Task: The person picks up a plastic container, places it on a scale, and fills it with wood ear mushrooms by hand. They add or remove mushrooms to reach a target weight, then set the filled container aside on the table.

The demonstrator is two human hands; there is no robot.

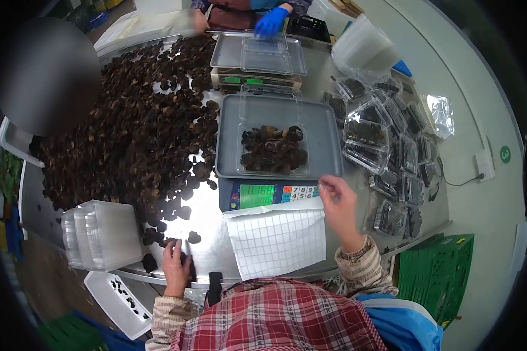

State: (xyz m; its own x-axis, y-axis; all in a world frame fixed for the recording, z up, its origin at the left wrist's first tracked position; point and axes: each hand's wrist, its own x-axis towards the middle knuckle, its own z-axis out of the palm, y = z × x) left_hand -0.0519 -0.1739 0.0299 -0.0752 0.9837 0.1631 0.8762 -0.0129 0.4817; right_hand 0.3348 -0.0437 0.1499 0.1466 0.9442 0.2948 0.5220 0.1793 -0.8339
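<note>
At the near table edge my left hand (pixel 176 269) rests with fingers stretched out and a little apart, its tips touching dark brown mushrooms (pixel 153 236). My right hand (pixel 339 207) is beside the scale's keypad (pixel 301 192), thumb and fingertips pinched together; whatever they hold is too small to make out. On the grey tray (pixel 325 152) of the scale stands an open clear plastic box (pixel 270 99) with mushrooms (pixel 273 150) inside. The green display (pixel 256 195) is lit. A sheet of white labels (pixel 277 240) hangs over the scale's front, under my right hand.
A big mushroom heap (pixel 129 134) covers the table's left. Stacked empty boxes (pixel 102 234) stand near left; filled boxes (pixel 366 134) pile up at right. Across the table, a person's blue-gloved hand (pixel 269 23) is over a second scale (pixel 228 78). A green crate (pixel 436 275) stands lower right.
</note>
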